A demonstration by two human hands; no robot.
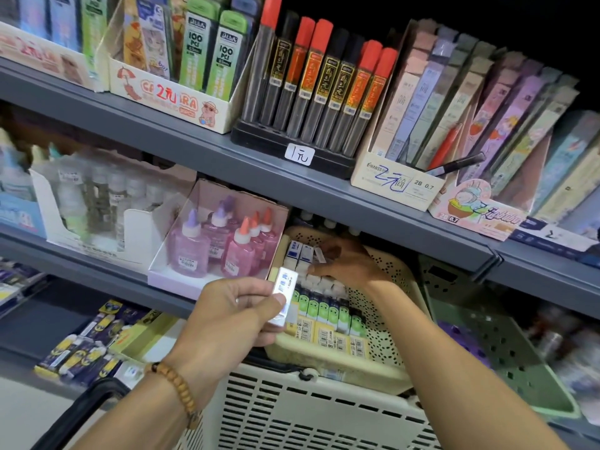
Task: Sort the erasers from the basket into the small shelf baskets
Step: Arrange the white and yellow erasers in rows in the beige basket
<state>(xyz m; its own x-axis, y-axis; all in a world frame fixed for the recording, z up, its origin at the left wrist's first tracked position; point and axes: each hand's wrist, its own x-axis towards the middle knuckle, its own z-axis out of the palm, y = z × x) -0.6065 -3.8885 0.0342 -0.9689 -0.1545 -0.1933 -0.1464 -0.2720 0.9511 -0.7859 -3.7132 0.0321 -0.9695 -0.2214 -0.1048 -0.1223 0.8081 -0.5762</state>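
Head view: we note the left hand [227, 315] clenched round a white wrapped eraser [283, 295], held just in front of the cream shelf basket [386, 323]. The right hand [344, 263] reaches inside that basket, fingertips [313, 271] resting on the stacked white erasers [319, 280]; we cannot tell whether it grasps one.

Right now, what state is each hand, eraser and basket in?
Left hand: holds a white eraser.
Right hand: reaching into the cream shelf basket, fingers on the erasers there.
Cream shelf basket: partly filled with rows of erasers.
Green basket: contents unclear.
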